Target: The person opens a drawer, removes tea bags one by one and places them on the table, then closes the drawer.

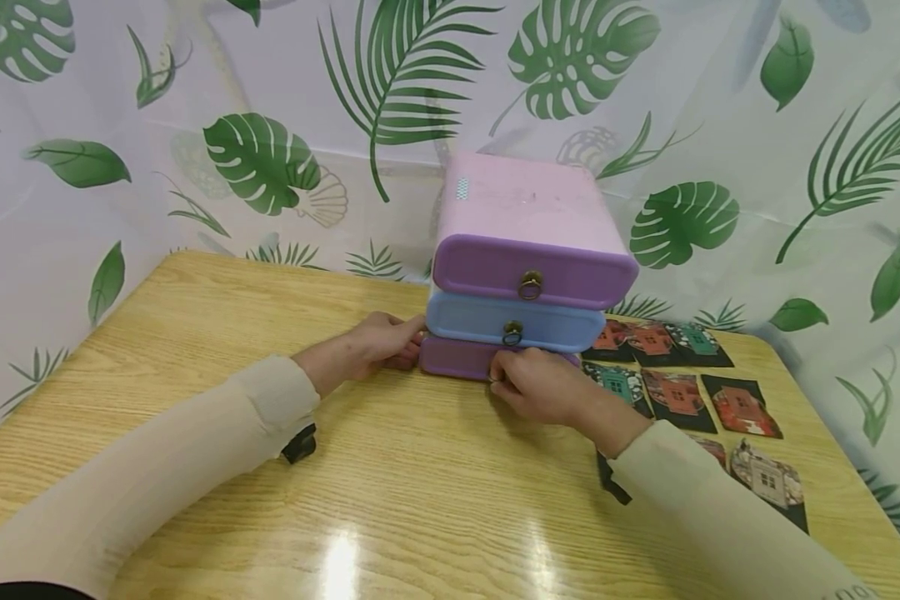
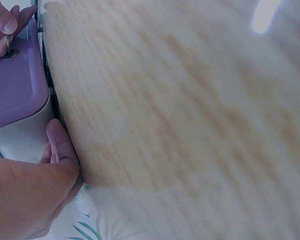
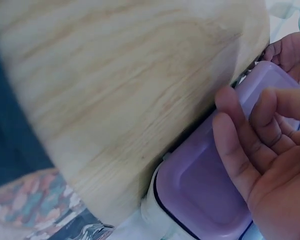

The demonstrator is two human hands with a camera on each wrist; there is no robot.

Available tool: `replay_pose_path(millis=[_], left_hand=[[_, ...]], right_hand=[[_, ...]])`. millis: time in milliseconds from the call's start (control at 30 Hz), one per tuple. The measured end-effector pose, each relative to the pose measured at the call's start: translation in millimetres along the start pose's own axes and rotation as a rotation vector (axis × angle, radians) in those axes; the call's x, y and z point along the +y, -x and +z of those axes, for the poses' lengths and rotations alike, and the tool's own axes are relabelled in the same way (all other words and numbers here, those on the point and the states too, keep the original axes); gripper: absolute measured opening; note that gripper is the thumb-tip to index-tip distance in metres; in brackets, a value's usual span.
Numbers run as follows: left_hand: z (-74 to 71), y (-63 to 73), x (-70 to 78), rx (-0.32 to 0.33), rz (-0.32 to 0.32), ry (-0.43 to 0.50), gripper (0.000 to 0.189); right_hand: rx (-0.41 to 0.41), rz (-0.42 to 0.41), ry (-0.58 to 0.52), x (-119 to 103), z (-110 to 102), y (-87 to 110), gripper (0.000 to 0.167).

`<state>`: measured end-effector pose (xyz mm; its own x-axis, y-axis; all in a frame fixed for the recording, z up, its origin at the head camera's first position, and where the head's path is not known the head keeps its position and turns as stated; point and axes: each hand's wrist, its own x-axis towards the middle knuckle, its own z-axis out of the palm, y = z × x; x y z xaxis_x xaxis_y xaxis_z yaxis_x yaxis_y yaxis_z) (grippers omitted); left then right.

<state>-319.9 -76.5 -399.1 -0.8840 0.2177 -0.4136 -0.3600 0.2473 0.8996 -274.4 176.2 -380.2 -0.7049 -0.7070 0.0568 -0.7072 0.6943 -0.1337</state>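
Note:
A small three-drawer cabinet (image 1: 528, 200) stands against the backdrop, with a pink top. Its top drawer (image 1: 480, 271) is purple, the middle drawer (image 1: 465, 321) light blue, the bottom drawer (image 1: 453, 357) purple. All three fronts look closed. My right hand (image 1: 543, 385) is at the bottom drawer, its thumb and finger pinching the ring pull (image 2: 9, 44), as the left wrist view shows. My left hand (image 1: 386, 342) rests against the cabinet's lower left side (image 2: 22, 142), thumb stretched along it.
Several flat dark pieces with house pictures (image 1: 675, 398) lie on the wooden table (image 1: 390, 492) to the right of the cabinet. A leaf-patterned cloth (image 1: 270, 83) hangs behind the table. Brass ring pulls (image 1: 530, 286) stick out from the upper two drawers.

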Motion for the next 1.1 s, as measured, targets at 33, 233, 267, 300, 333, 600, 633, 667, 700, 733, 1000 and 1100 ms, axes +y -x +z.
replay_pose_path(millis=[33,233,267,300,333,600,633,667,700,733,1000,1100], left_hand=[[0.1,0.0,0.1,-0.002,0.001,0.003,0.046],[-0.5,0.1,0.5,-0.005,0.008,0.012,0.047],[-0.8,0.1,0.6,-0.004,0.009,0.010,0.047],[-1.0,0.1,0.7,-0.003,0.009,0.010,0.047],[-1.1,0.2,0.7,-0.003,0.008,0.012,0.047],[-1.3,0.5,-2.4,0.007,-0.021,0.034,0.045],[-1.2,0.9,-2.1,0.011,-0.021,0.033,0.045],[-1.0,0.9,-1.9,0.014,-0.018,0.030,0.045],[-0.6,1.0,-1.7,0.018,-0.013,0.026,0.045],[-0.1,1.2,-1.4,0.021,-0.011,0.022,0.046],[-1.0,0.3,-9.6,-0.064,0.019,0.042,0.050],[-8.3,6.2,-13.7,-0.165,0.050,0.038,0.055]], right_hand=[[0.004,0.010,0.013,0,0,0.1,0.006],[0.012,0.068,0.102,-4,3,1.5,0.009],[0.011,0.074,0.108,-4,3,1.6,0.009],[0.010,0.080,0.110,-5,3,1.7,0.009],[0.010,0.085,0.115,-5,3,1.9,0.009],[0.034,0.058,0.090,-5,7,3.9,0.008],[0.043,0.049,0.086,-5,8,4.4,0.008],[0.057,0.038,0.081,-4,8,5.2,0.009],[0.066,0.029,0.076,-3,8,6.1,0.010],[0.070,0.021,0.065,-2,8,7.2,0.010],[0.047,0.037,0.000,9,0,33.0,0.011],[0.063,0.075,0.003,15,-11,51.8,0.012]])
